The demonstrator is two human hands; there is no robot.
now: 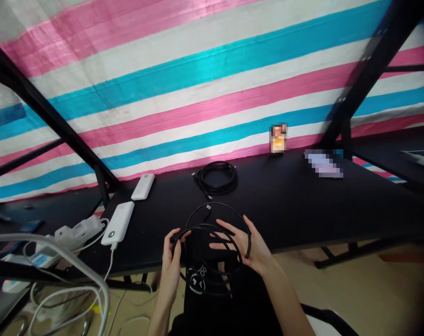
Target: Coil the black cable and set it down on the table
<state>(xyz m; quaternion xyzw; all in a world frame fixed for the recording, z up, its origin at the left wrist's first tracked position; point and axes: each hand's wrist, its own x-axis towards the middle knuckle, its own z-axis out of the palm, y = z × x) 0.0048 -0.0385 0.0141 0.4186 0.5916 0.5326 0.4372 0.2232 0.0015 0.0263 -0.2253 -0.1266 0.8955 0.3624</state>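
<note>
Loose loops of a black cable (205,227) hang between my two hands, over the front edge of the black table. My left hand (173,249) pinches the loops at their left side. My right hand (245,242) has its fingers spread, with the loops lying around the fingers and against the palm. One grey connector end (208,207) of the cable sticks up above the loops. Behind it on the table lies a second black cable (218,179), wound in a neat coil.
Two white power banks (118,224) lie on the table's left part, one with a white cable plugged in. White adapters (87,226) and looping white cables are at the left. A blurred packet (323,163) lies at the back right. Striped sheeting (198,102) hangs behind.
</note>
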